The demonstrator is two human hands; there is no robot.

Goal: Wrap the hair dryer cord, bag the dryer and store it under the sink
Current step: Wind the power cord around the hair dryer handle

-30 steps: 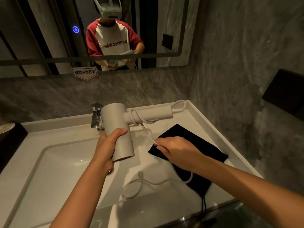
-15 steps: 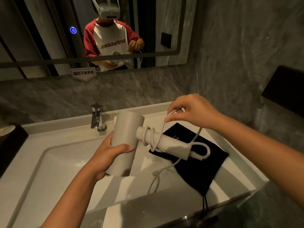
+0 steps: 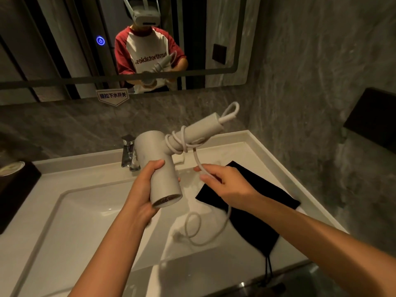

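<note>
Fingers (image 3: 157,166) of the left hand (image 3: 141,198) are curling tight around the fat round barrel of the hair dryer (image 3: 159,168), holding it up in the middle of the frame, above the sink (image 3: 85,211). The right hand (image 3: 227,183) is pinching the cord (image 3: 198,160) between thumb and fingertips, just right of the barrel. The dryer is looking pale grey, smooth and dull, with a little grille at its low end. Its thin handle is pointing to the upper right, with a small loop at the tip. The cord is lying in a few tight rings around the handle near the barrel. The loose part is hanging down in a soft curl over the shiny white counter (image 3: 246,151). A flat black cloth bag (image 3: 257,211) is lying on the counter at the right, with its strings hanging off the front edge.
</note>
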